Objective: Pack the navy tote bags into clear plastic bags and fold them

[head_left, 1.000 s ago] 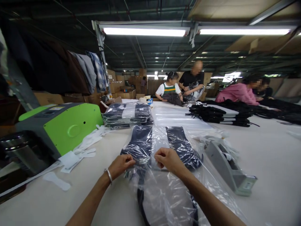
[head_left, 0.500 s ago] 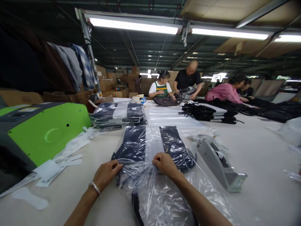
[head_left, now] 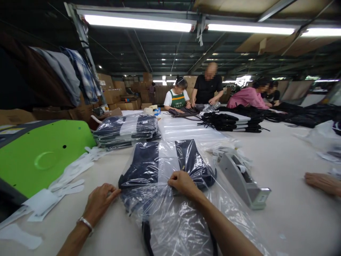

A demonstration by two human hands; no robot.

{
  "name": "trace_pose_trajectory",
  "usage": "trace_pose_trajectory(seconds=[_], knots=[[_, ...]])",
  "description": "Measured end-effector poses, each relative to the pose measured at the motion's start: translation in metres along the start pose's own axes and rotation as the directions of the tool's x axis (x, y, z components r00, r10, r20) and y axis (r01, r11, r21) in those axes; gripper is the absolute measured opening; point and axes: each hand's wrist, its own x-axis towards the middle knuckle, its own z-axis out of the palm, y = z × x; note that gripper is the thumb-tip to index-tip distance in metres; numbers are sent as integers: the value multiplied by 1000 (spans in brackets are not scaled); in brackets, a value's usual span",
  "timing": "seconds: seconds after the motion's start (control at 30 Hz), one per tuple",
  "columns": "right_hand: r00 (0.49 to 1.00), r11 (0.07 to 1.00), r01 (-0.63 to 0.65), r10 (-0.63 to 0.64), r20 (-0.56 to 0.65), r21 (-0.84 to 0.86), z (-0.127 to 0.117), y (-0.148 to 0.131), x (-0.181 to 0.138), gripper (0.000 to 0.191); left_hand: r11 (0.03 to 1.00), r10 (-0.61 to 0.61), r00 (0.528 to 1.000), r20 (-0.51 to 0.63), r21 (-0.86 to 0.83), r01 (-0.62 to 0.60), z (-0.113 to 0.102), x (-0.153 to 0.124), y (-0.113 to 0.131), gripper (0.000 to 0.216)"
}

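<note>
Centre of frame: dark folded garment [head_left: 149, 161] lying flat on the pale surface [head_left: 287, 170], already inside a clear plastic bag [head_left: 183, 220]. Far end of the garment seated toward the closed end of the bag; open mouth toward the lower edge of the frame, loose, crinkled, not yet folded over or sealed. Dark cord or strap visible in the slack part of the bag at lower centre.

Left hand [head_left: 99, 202], lower left of centre: fingers curled narrow, pinching the near left corner of bag and garment. Right hand [head_left: 183, 184], centre: fingers bent, pressed down on the film over the garment's near edge; whether film is pinched, cannot tell.

Tape dispenser [head_left: 243, 179] just right of the bag, untouched. Stack of bagged garments [head_left: 128, 129] upper left of centre, judged finished. Unbagged dark pieces [head_left: 231, 122] piled upper right. Another person's hand [head_left: 321, 182] at right edge.

Judgement: insertion done; closing and stacking left.
</note>
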Motion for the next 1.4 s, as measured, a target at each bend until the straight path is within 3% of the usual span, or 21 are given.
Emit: trace_pose_trajectory(seconds=[0.17, 0.27, 0.37, 0.5, 0.63, 0.83, 0.93, 1.03, 1.17, 1.23, 1.3, 1.37, 1.4], knots=[[1000, 1000, -17, 18, 20, -22, -1, 1, 3, 7, 997, -22, 999, 33, 77, 19, -5, 4, 5, 38], [999, 1000, -8, 8, 30, -24, 1, 3, 4, 7, 990, 8, 988, -155, 139, 14, -9, 2, 21, 29], [999, 1000, 4, -3, 35, -22, 3, 6, 4, 9, 995, 80, 952, -297, 86, -56, -9, 1, 57, 25], [999, 999, 17, -15, 42, -31, 3, 7, 3, 10, 958, 229, 957, -176, -132, -253, 7, 5, 123, 10], [999, 999, 21, -19, 43, -38, 0, 5, 3, 9, 956, 228, 972, -61, -174, -235, 33, 12, 166, 8], [999, 1000, 19, -19, 40, 1, 1, 6, 5, 0, 964, 118, 993, -32, -235, -122, 51, 18, 169, 8], [998, 999, 12, -16, 60, 51, -8, 6, 6, 9, 960, 112, 993, -29, -253, -116, 50, 17, 166, 8], [1000, 993, 11, -14, 27, 113, -39, 10, -4, 15, 956, 114, 993, -33, -269, -119, 51, 16, 165, 8], [973, 979, 20, 27, -230, 201, -118, 38, -43, 30, 950, 124, 991, -53, -283, -134, 55, 17, 162, 7], [899, 981, -68, 139, -416, 181, -164, 66, -69, 39, 945, 140, 989, -47, -293, -148, 57, 18, 159, 6], [771, 971, -208, 237, -591, 118, -204, 99, -95, 42, 936, 164, 986, -40, -309, -169, 58, 18, 156, 6], [667, 935, -352, 278, -692, 36, -232, 131, -119, 42, 927, 178, 983, -41, -328, -181, 59, 18, 153, 7], [647, 914, -405, 290, -705, 5, -240, 146, -129, 41, 922, 181, 983, -41, -340, -184, 60, 18, 151, 9]])
